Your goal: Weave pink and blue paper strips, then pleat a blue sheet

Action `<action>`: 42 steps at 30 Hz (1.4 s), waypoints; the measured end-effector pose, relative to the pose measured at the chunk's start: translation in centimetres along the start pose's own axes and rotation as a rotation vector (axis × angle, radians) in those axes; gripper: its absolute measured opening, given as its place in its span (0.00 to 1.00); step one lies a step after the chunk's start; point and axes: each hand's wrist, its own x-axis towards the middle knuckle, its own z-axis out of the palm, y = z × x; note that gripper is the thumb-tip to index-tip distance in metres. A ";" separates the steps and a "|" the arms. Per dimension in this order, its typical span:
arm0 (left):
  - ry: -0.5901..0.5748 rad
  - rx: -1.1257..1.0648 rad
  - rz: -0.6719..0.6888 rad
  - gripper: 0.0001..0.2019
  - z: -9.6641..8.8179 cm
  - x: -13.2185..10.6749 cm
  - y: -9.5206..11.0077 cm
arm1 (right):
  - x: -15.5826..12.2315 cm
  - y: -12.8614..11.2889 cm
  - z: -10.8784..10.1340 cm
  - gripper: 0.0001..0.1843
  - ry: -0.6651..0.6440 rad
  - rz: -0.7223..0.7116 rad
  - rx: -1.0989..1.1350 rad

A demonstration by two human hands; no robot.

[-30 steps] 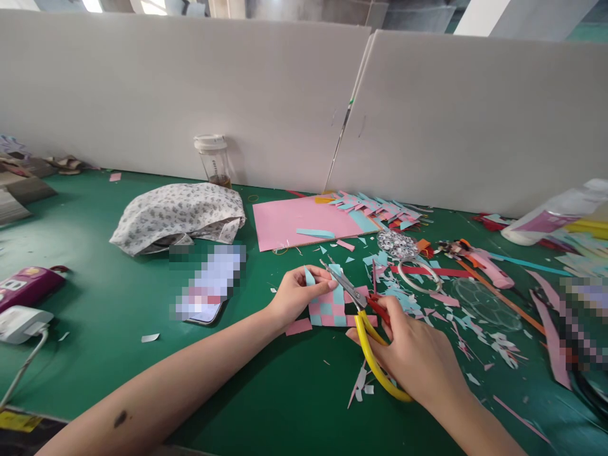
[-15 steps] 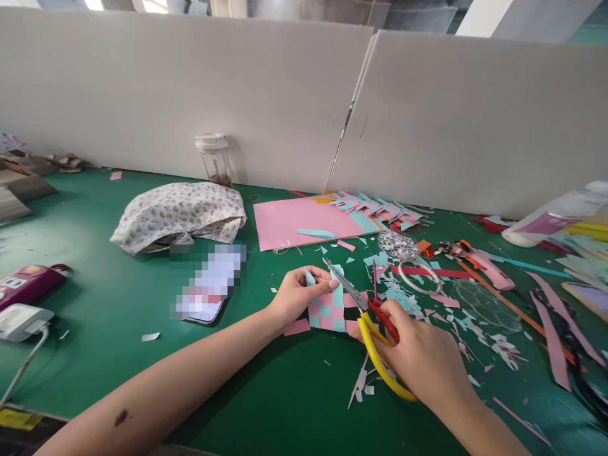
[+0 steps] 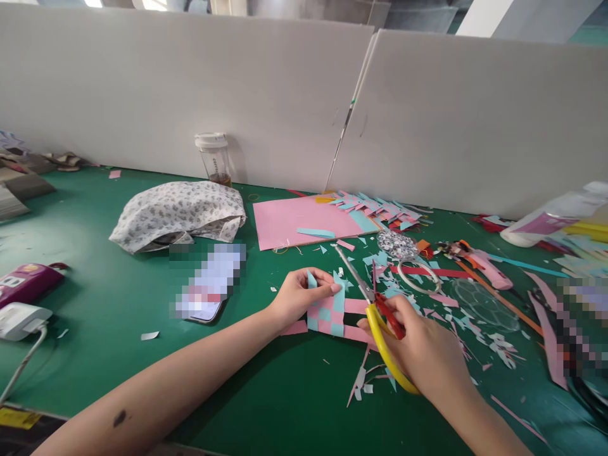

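My left hand (image 3: 304, 296) pinches the upper edge of a small woven piece of pink and light-blue paper strips (image 3: 325, 315), near the middle of the table. Loose pink strip ends stick out from both its sides. Scissors (image 3: 380, 329) with yellow and red handles are gripped in my right hand (image 3: 418, 345), just right of the weave. Their blades look closed and point up and to the left, apart from the paper. Part of the weave is hidden by my left fingers.
Paper scraps (image 3: 399, 294) litter the green table (image 3: 118, 304) on the right, around a white ring (image 3: 420, 277) and a pink-handled tool (image 3: 491, 269). A pink sheet (image 3: 289, 221) lies behind the weave. Left are a phone (image 3: 209, 285), a patterned cloth (image 3: 180, 212) and a cup (image 3: 213, 158).
My right hand and the scissors have moved a little to the right, away from the weave. A small light-blue tip at its top right looks shorter. My left hand keeps its hold.
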 end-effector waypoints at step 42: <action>0.005 -0.057 0.027 0.13 -0.3 0.3 -0.4 | -1.2 -0.7 1.0 0.25 0.111 -0.078 -0.091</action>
